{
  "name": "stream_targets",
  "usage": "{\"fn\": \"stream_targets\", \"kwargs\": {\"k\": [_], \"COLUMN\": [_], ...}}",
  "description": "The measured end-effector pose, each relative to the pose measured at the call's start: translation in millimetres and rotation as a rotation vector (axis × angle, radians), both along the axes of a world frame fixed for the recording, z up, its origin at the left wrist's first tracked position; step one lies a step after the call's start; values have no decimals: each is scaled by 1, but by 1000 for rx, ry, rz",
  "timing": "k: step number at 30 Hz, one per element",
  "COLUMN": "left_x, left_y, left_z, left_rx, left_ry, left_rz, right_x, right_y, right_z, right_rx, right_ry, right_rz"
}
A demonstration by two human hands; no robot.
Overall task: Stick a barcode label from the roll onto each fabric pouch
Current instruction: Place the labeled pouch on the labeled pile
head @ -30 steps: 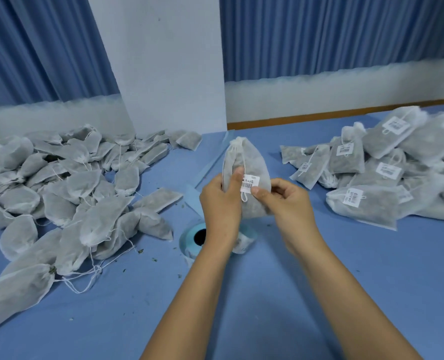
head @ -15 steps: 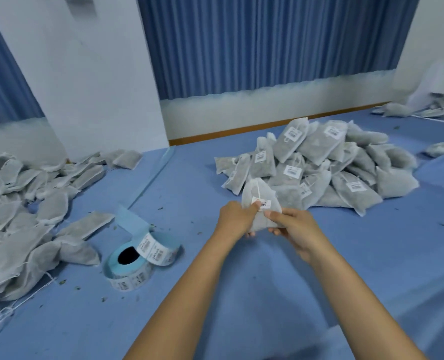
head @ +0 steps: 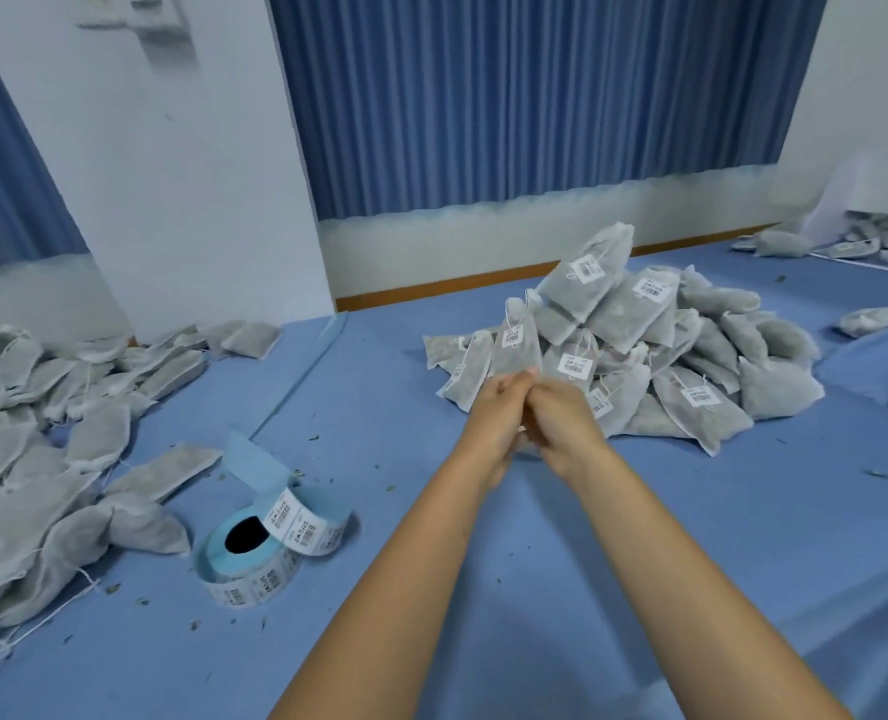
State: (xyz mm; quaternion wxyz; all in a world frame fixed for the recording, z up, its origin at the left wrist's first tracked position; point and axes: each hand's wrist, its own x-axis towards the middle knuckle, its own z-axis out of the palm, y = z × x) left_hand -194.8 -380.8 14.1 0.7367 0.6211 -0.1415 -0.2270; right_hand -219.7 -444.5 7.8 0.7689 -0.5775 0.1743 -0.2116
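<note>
Since the earlier frame the pouch (head: 590, 275) has been let go. It is seen beyond the hands atop the pile (head: 774, 345), long axis tilted, neck pointing up-right. The left hand (head: 494, 407) and right hand (head: 561, 413) are held together, released and empty.

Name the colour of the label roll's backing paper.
Light blue, on the label roll, head view.

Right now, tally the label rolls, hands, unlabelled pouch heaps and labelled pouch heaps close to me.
Label roll: 1
Hands: 2, left hand and right hand
Unlabelled pouch heap: 1
Labelled pouch heap: 1
Total: 5
</note>
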Motion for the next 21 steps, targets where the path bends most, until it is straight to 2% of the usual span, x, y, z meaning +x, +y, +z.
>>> {"fn": "stream_targets", "kwargs": {"k": [5,14,16,18,19,21], "left_x": [10,35,41,49,53,59], "left_y": [43,204,247,290,310,342], "left_z": [-6,-5,-13,-25,-32,-47], "left_rx": [74,252,398,661,813,1055], "left_ry": [-90,-395,-489,-569,-606,-702], "left_rz": [197,547,685,802,806,686], "right_x": [15,52,58,64,65,66], "right_y": [56,203,238,269,281,301], "right_z": [-4,4,-2,-13,-19,-30], "right_rx": [-30,-65,-119,-286,-388,-614], "right_ry": [-14,-72,-57,-29,-10,21], "right_rz": [-9,218,311,390,418,447]}}
